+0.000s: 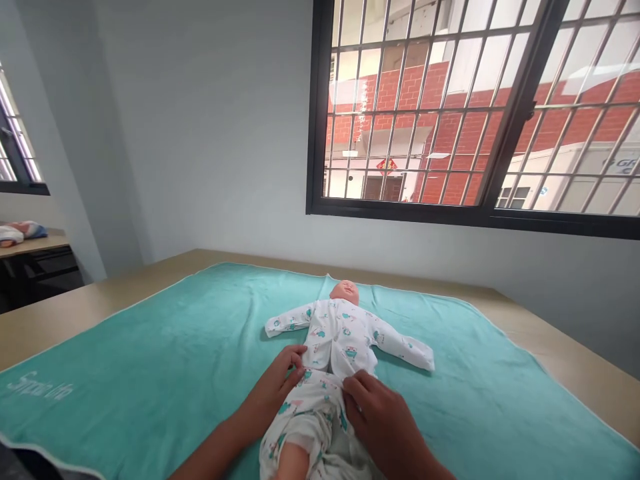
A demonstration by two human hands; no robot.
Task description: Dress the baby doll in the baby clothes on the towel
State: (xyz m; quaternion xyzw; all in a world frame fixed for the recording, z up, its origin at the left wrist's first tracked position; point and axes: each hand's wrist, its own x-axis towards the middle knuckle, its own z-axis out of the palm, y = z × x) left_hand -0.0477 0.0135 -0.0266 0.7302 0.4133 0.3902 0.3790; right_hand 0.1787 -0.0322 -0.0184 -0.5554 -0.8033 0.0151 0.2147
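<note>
A baby doll point(345, 291) lies on its back in a white printed shirt point(345, 327), with both sleeves stretched out to the sides. White printed pants point(313, 390) cover its hips, and one bare leg point(293, 461) shows at the bottom. At the left side of the waist is my left hand point(280, 383), thumb and forefinger apart, touching the cloth near the shirt hem. My right hand point(375, 410) is closed on the right edge of the pants' waistband. Its fingertips are partly hidden. Folds of the pants bunch up below, between my forearms.
A teal blanket point(190, 347) with white lettering lies under the doll on a wooden table point(560, 333). Behind stand a grey wall point(225, 133) and a barred window point(425, 120). Another table point(35, 244) with folded cloth point(23, 230) stands at far left.
</note>
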